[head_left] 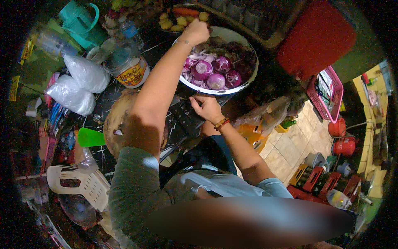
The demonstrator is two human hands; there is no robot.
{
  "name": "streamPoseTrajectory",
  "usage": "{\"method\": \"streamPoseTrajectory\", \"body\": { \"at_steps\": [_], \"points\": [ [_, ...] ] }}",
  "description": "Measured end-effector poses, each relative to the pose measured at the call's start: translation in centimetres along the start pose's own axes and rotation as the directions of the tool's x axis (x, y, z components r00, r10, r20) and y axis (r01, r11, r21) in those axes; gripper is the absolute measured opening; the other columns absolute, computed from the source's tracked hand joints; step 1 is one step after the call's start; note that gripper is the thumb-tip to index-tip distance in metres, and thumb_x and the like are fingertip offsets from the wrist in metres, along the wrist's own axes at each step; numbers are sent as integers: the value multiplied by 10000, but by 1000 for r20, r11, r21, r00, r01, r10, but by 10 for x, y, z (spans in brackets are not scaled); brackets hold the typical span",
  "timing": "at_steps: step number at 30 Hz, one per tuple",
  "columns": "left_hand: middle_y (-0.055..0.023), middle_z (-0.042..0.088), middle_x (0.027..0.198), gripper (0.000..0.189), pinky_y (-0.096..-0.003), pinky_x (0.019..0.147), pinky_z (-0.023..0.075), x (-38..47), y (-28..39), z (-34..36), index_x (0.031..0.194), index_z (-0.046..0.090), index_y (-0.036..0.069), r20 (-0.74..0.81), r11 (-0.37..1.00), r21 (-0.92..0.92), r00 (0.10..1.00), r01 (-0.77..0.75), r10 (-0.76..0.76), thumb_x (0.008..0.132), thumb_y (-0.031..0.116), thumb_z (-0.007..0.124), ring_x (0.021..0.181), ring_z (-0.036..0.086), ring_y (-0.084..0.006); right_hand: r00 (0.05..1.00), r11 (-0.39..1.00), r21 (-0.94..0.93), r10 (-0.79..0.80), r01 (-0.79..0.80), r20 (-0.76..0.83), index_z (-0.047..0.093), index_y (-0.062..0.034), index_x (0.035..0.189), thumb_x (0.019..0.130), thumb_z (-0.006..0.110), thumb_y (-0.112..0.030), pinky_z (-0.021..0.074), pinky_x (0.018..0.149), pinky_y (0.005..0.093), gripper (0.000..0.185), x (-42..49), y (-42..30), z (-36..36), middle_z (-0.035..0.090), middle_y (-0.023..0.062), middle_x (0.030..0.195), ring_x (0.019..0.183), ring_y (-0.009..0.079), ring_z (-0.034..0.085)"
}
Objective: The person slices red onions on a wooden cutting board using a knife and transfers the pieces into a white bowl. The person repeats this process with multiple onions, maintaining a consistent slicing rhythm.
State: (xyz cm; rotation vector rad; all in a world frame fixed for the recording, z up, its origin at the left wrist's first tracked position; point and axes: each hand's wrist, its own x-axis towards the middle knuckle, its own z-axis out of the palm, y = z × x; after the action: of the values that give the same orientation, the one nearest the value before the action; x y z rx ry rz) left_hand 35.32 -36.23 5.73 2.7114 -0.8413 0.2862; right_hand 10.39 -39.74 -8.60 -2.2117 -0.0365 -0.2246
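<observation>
A white-rimmed basin [230, 91] holds purple onions [202, 69], some whole and peeled, with loose pale skins among them; its right side lies in shadow. My left hand [196, 32] is bent over the basin's far left edge, close to a dish of potatoes [182, 21]. Its fingertips are hidden, so what it may hold is unclear. Just below the basin's near rim is my right hand [207, 107], fingers curled and thumb extended, a beaded bracelet on the wrist. Something dark lies beside and under it, and whether the hand grips anything cannot be told.
Left on the dark marbled table are a round wooden board [116, 124] under my left arm, a clear plastic tub [134, 73], filled plastic bags [88, 73], a teal pitcher [79, 26] and a green cup [90, 137]. A pink basket [337, 93] stands right, a plastic chair [84, 183] lower left.
</observation>
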Motion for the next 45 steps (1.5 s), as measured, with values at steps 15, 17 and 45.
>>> {"method": "streamPoseTrajectory", "body": {
  "at_steps": [15,17,45],
  "points": [
    [-315,684,1034,245,-510,877,556,-145,-86,-62,958,753,-26,92,984,-11,980,179,-177,780,72,615,985,691,-436,999,999,-41,31,-32,-29,747,-16,849,929,648,-490,502,572,434,491,4,10,4,642,200,636,551,357,631],
    [-293,697,1036,249,-502,848,569,-192,-106,-75,952,748,-41,264,964,213,941,158,-212,821,113,603,972,700,-426,997,994,-85,73,-73,-5,736,-13,822,931,642,-499,494,572,438,506,5,10,4,630,197,620,548,354,625],
    [-393,221,1562,1149,-627,1187,188,-466,-77,-58,1558,237,-16,-169,805,139,815,576,-554,784,716,669,1468,199,-544,865,753,-453,-311,477,393,749,-99,1071,848,687,-160,555,846,472,239,99,-64,82,639,226,1051,931,407,654]
  ]
}}
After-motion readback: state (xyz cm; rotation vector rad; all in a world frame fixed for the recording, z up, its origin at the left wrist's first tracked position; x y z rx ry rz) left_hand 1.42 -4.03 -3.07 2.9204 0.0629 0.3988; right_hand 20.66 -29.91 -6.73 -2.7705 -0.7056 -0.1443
